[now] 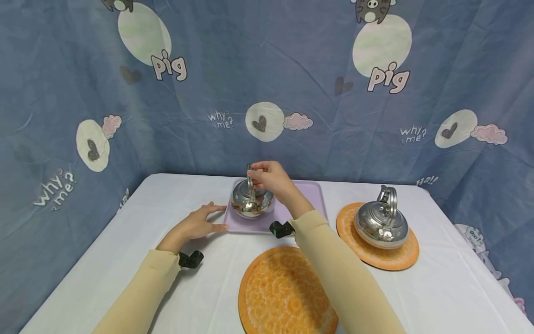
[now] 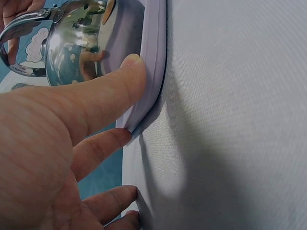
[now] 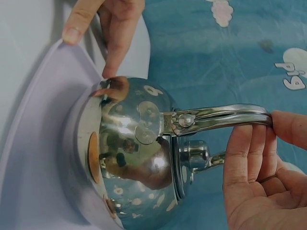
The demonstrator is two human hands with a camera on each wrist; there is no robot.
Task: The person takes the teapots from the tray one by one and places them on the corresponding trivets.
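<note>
A shiny steel kettle (image 1: 254, 206) stands on the left part of a lilac tray (image 1: 310, 192). My right hand (image 1: 273, 181) holds the kettle's raised handle (image 3: 220, 117), fingers under the bar and thumb at its top. My left hand (image 1: 195, 225) is at the tray's near left corner. Its thumb (image 2: 108, 91) rests on the rim and another fingertip touches the tray's side, the fingers spread and fairly straight. In the right wrist view, the kettle's base sits against the tray.
To the right, a second steel kettle (image 1: 381, 225) stands on a round orange mat (image 1: 348, 222). Another round orange mat (image 1: 283, 292) lies near the front, partly covered by my right sleeve. A blue printed curtain (image 1: 292, 69) hangs behind the white-covered table (image 1: 200, 301).
</note>
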